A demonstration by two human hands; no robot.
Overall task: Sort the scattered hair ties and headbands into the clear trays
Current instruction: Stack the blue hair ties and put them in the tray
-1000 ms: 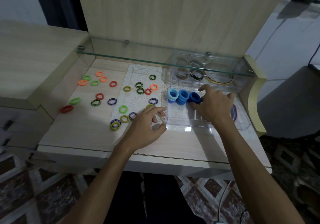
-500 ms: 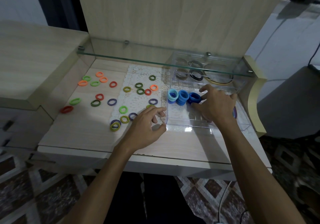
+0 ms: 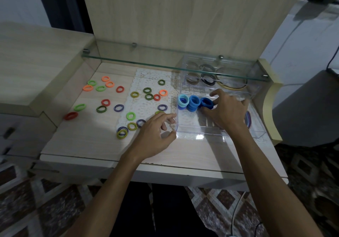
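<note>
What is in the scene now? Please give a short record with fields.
place: wooden desk under a glass shelf
front tray: three stacks of blue hair ties
back tray: dark and tan bands, partly hidden
loose hair ties: orange, green, red and striped, left of the trays
right hand: fingers at the dark blue stack
left hand: beside the front tray's left wall

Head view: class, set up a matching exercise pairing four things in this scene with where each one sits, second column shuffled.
Things
1. dark blue hair ties
2. red hair tie
3. left hand
4. black hair ties

Places
A. far left of the desk top, nearest the edge
B. in the rear clear tray, under the glass shelf
C. in the front clear tray, at the right hand fingers
D. against the front tray's left wall

Pairs: 1-C, 2-A, 3-D, 4-B
</note>
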